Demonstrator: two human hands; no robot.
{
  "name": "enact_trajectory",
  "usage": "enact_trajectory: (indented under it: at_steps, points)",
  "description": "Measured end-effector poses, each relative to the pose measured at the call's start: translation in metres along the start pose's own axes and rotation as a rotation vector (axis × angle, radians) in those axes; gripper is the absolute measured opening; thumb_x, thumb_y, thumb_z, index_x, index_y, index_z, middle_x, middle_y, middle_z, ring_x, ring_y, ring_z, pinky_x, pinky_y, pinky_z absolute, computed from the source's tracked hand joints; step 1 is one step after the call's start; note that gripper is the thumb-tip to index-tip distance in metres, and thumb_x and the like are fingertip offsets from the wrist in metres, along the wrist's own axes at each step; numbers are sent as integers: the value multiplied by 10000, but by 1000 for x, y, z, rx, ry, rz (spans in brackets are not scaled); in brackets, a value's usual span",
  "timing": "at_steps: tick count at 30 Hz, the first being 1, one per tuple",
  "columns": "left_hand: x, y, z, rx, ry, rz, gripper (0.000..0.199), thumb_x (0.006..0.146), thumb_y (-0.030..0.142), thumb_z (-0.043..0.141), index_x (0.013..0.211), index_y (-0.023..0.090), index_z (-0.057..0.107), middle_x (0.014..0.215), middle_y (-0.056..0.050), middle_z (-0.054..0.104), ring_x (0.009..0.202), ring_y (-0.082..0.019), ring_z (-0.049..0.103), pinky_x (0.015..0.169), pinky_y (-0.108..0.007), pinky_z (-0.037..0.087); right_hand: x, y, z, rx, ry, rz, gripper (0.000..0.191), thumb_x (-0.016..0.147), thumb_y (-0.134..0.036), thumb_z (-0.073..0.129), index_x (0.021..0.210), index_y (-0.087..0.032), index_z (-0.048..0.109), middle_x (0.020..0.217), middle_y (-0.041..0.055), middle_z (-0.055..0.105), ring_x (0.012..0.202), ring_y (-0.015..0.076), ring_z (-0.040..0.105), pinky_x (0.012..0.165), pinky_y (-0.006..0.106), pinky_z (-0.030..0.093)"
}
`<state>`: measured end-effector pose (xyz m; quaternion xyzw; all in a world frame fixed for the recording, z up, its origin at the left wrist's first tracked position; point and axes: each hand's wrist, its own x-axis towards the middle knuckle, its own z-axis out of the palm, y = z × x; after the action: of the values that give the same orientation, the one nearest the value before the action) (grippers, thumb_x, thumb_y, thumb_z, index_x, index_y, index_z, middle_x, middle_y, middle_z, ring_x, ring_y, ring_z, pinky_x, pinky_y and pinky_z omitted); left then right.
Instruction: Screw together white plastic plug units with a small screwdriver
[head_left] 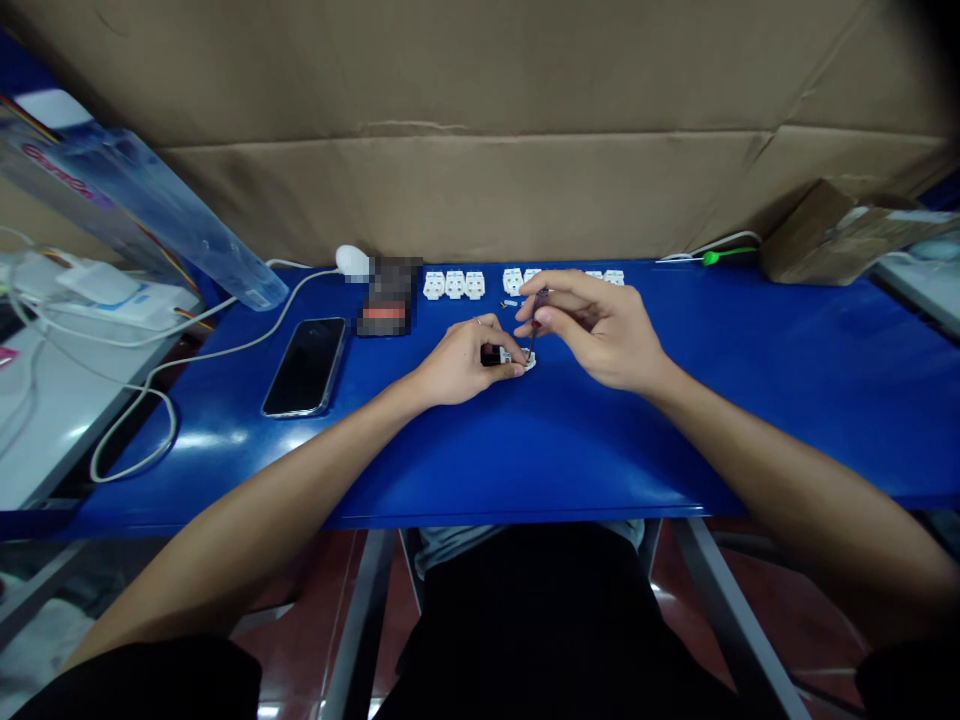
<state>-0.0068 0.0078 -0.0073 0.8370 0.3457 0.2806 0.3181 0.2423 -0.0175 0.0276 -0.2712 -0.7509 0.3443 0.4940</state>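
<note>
Right hand (592, 332) pinches small screwdriver (535, 328), tip on white socket (519, 361) — left hand (461, 362) grips socket on blue table (787, 400). Risk: uneven pressure could slip tip into left fingers (501, 350) or shift socket.

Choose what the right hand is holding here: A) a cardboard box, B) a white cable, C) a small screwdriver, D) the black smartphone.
C. The right hand pinches a small screwdriver between thumb and fingers, its tip down at the white electrical fitting under the left hand.
</note>
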Motion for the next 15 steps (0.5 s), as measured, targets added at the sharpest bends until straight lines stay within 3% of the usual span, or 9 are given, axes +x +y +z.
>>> enact_trajectory:
  at_steps: [7, 11, 15]
  points:
    - [0, 3, 1, 46, 5, -6, 73, 1019, 333, 897, 1076, 296, 924, 1028, -45, 763, 916, -224, 712, 889, -413, 542, -7, 4, 11, -208, 229, -19, 312, 1114, -411, 774, 1395, -296, 846, 1095, 32, 919, 956, 266, 939, 885, 442, 807]
    - [1, 1, -1, 19, -8, 16, 79, 1018, 345, 896, 1074, 295, 923, 1043, -53, 773, 922, -229, 719, 885, -416, 559, -8, 6, 6, -219, 128, -79, 332, 1155, -410, 717, 1457, -297, 798, 1204, 37, 908, 1064, 238, 926, 1017, 426, 785]
    - [2, -2, -2, -38, -11, 38, 102, 1005, 361, 902, 1081, 297, 926, 1149, -72, 826, 1029, -260, 760, 952, -445, 607, -5, 9, -1, -36, -54, -89, 363, 1221, -436, 601, 1531, -294, 725, 1543, 88, 793, 1398, 249, 827, 1133, 410, 738]
